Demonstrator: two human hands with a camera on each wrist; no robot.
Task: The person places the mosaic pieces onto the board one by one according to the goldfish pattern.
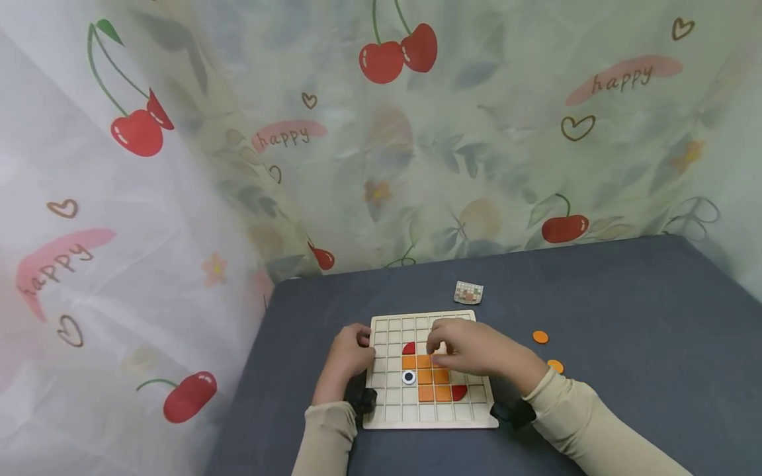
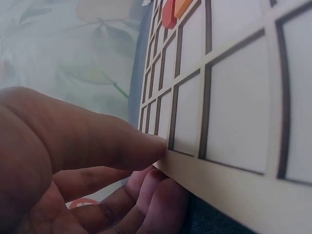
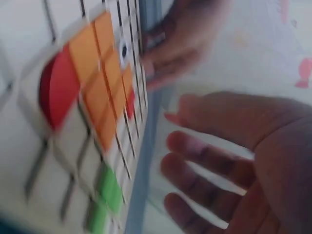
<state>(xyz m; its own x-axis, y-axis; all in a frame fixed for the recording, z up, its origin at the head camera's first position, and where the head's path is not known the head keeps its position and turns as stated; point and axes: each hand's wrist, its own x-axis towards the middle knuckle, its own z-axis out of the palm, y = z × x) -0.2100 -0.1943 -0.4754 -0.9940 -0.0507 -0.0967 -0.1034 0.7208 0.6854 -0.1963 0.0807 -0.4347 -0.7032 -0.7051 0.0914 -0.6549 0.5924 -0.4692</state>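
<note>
A wooden grid board [image 1: 428,425] lies on the table, its cells partly filled with flat coloured pieces. Orange squares [image 1: 425,393] form a block near its middle, with a round eye piece [image 1: 408,377] beside them. One red rounded piece [image 1: 409,348] sits above the block and another red piece [image 1: 459,393] at its lower right. Green pieces [image 3: 111,190] show in the right wrist view. My left hand [image 1: 351,354] grips the board's left edge, thumb on the rim [image 2: 190,168]. Over the board's right part hovers my right hand [image 1: 476,344], thumb and fingers apart; I see no piece held.
Two orange discs, one upper [image 1: 540,337] and one lower [image 1: 555,366], lie right of the board, the lower partly behind the right wrist. A small card with a grid pattern [image 1: 468,293] lies behind the board. A printed curtain [image 1: 440,172] hangs behind the dark table [image 1: 625,330].
</note>
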